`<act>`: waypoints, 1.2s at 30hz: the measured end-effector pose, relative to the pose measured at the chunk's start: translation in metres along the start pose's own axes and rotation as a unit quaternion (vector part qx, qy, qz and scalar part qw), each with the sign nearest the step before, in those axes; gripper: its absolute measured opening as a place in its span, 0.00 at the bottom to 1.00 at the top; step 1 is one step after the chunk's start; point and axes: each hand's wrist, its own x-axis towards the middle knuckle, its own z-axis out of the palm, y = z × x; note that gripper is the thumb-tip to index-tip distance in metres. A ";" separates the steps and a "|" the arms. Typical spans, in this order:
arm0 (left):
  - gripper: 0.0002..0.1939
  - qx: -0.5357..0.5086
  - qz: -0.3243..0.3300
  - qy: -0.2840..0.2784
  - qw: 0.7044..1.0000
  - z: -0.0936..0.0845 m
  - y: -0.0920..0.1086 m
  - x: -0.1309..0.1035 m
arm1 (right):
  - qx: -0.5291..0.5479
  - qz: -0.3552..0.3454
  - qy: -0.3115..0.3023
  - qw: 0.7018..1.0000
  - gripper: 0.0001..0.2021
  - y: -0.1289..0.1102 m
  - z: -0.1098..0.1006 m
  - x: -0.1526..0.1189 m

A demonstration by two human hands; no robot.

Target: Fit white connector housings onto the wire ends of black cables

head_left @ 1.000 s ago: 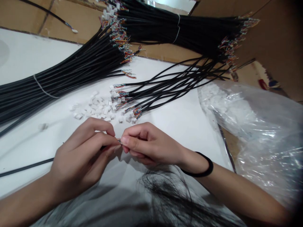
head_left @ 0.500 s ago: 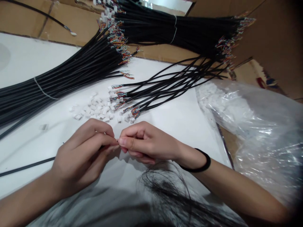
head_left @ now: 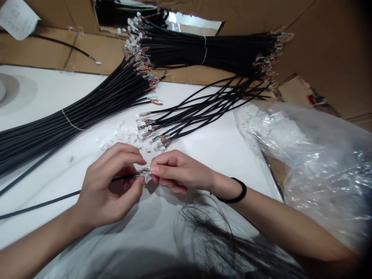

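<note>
My left hand (head_left: 112,186) pinches the end of a thin black cable (head_left: 43,203) that trails off to the left over the white table (head_left: 221,151). Coloured wire tips stick out between my fingertips. My right hand (head_left: 178,172) meets it fingertip to fingertip and holds a small white connector (head_left: 147,175) against those wire tips. A black band circles my right wrist. Just beyond my hands lies a scatter of small white connectors (head_left: 123,135) and a loose fan of black cables (head_left: 203,108) with coloured ends.
A thick tied bundle of black cables (head_left: 72,116) runs from the left toward the centre. Another tied bundle (head_left: 203,50) lies on brown cardboard (head_left: 319,58) at the back. A clear plastic bag (head_left: 305,155) with white connectors fills the right. Dark hair (head_left: 215,236) hangs in the lower view.
The view has tilted so the table contents sit lower in frame. My left fingers have opened slightly, showing the cable end and coloured wires; both hands stay together at the same spot.
</note>
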 end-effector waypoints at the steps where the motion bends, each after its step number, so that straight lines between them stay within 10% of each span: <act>1: 0.11 0.002 0.003 0.000 1.000 -0.001 0.000 0.000 | -0.006 -0.005 0.001 1.000 0.14 0.000 0.000 0.000; 16: 0.06 0.124 0.106 -0.007 0.987 -0.001 -0.003 0.001 | -0.032 -0.009 0.025 0.999 0.17 -0.002 0.005 -0.002; 36: 0.11 0.069 0.072 0.030 0.995 0.002 -0.001 0.000 | -0.019 0.003 0.011 1.000 0.18 -0.004 0.003 0.000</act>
